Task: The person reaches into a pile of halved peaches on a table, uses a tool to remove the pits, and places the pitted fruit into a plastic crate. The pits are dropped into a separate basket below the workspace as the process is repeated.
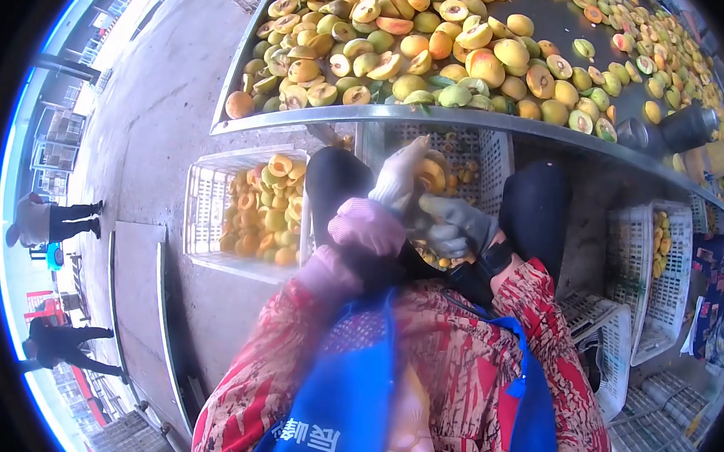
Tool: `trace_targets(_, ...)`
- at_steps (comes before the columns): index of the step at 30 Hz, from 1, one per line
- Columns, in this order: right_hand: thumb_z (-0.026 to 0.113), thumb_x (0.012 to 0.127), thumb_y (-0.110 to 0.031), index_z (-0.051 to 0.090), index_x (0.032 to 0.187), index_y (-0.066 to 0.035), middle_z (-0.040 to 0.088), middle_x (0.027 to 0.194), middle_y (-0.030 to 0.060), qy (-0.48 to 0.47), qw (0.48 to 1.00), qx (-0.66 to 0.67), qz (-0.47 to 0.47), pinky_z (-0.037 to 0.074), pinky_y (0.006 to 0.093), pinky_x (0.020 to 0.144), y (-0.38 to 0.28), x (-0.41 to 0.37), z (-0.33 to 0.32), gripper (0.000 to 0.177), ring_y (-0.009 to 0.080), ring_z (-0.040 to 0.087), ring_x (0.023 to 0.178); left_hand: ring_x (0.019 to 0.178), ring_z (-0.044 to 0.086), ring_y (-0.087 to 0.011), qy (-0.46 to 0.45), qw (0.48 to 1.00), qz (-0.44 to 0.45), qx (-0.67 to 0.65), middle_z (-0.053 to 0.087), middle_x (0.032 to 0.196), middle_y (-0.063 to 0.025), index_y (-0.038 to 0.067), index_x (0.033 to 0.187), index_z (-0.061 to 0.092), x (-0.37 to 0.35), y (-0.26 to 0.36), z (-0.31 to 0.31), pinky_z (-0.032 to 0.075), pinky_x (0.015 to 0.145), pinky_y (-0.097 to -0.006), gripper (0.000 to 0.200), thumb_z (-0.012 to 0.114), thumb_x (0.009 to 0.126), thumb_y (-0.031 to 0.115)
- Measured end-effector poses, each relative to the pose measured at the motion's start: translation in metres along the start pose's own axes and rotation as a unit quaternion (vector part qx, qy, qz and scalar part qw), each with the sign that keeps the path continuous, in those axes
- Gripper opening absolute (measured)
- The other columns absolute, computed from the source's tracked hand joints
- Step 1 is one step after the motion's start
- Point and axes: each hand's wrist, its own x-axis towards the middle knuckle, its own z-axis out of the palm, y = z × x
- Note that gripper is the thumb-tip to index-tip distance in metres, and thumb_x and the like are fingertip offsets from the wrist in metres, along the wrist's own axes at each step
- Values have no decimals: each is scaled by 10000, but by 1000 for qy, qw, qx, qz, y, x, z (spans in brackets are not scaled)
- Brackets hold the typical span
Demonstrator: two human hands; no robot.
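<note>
In the head view, my left hand (399, 179), in a white glove below a pink sleeve cuff, is closed around a yellow peach (433, 172) between my knees. Close beside it, my right hand (458, 224) wears a grey glove. Its fingers are curled, and what they hold, if anything, is hidden. Below both hands stands a crate (497, 151) with cut peaches inside, partly covered by my hands and legs. Just beyond my knees, a metal-edged table (368, 114) carries many whole and halved peaches (485, 67).
A white crate (201, 218) of peach halves stands left of my knee. More white crates (661, 299) are at the right, near another person's patterned clothing (713, 269). A dark cylindrical object (686, 126) lies on the table's right. Two people (65, 344) stand far left.
</note>
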Motion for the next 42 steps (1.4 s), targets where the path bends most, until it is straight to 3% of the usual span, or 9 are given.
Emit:
trace_targets(3, 436, 973, -407, 555, 896, -108, 288, 463, -74, 102, 992, -73, -30, 175, 223, 299, -3, -6, 8, 330, 60, 230, 320, 632, 612, -187, 48, 994, -70, -70, 653, 799, -102, 11, 1032, 602, 1, 1, 0, 493, 591, -277, 372, 514, 939, 360)
trace_targets(6, 438, 972, -367, 579, 993, -91, 395, 521, -60, -36, 996, -61, -51, 280, 210, 349, -5, -3, 9, 311, 65, 356, 381, 685, 630, -174, 193, 924, 303, 131, 662, 807, -81, 18, 1002, 629, 23, -2, -38, 507, 650, -266, 303, 573, 919, 304)
trace_targets(9, 536, 894, -219, 512, 1194, -6, 626, 892, 111, 432, 676, -587, -112, 496, 328, 667, 0, 22, -24, 368, 211, 617, 763, 596, 592, -185, 346, 905, 211, 129, 639, 697, -65, 27, 902, 654, -18, 87, -62, 477, 583, -293, 239, 632, 873, 263)
trace_targets(11, 534, 887, -217, 453, 1270, -27, 614, 972, 139, 427, 687, -566, -158, 487, 333, 732, 1, 29, -29, 434, 223, 609, 830, 971, 613, -282, 458, 560, 191, 664, 654, 1032, -109, 107, 1038, 672, -14, 98, -122, 470, 853, -369, 369, 650, 790, 378)
trace_targets(21, 557, 846, -123, 445, 1292, -46, 612, 1051, 220, 417, 747, -434, -284, 482, 386, 818, -12, 38, -38, 466, 346, 621, 932, 1187, 452, -258, 96, 402, 230, 881, 574, 1124, -60, 168, 1053, 643, 128, 117, -32, 376, 963, -422, 368, 678, 730, 343)
trace_targets(33, 556, 933, -203, 542, 1212, -50, 586, 989, 2, 365, 735, -302, -486, 470, 249, 692, -55, 13, 46, 319, 70, 543, 832, 1194, 474, -310, -154, 553, 407, 711, 536, 1237, -94, 228, 1087, 646, 44, 112, -19, 453, 906, -442, 406, 641, 712, 74)
trace_targets(36, 504, 953, -295, 567, 1052, -66, 598, 848, 16, 325, 767, -212, -511, 438, 215, 540, -44, 16, 66, 258, 75, 540, 638, 1254, 433, -313, -198, 692, 281, 635, 493, 1303, -149, 190, 1231, 572, 16, 76, -17, 407, 980, -438, 515, 561, 749, 7)
trace_targets(38, 501, 956, -291, 578, 1063, -80, 598, 846, 8, 250, 880, -71, -397, 447, 219, 632, -30, 14, 52, 249, 76, 549, 722, 1266, 421, -301, -53, 976, 198, -78, 459, 1345, -172, 101, 1360, 436, -3, 35, -10, 360, 1032, -416, 546, 481, 821, 28)
trace_targets(42, 514, 946, -248, 538, 1127, -67, 606, 924, 54, 355, 714, -434, -420, 466, 289, 656, 1, 48, 16, 256, 150, 579, 781, 1082, 542, -255, 94, 970, 224, 21, 553, 1192, -173, 26, 1403, 328, -24, -7, -5, 444, 921, -355, 564, 457, 953, 340)
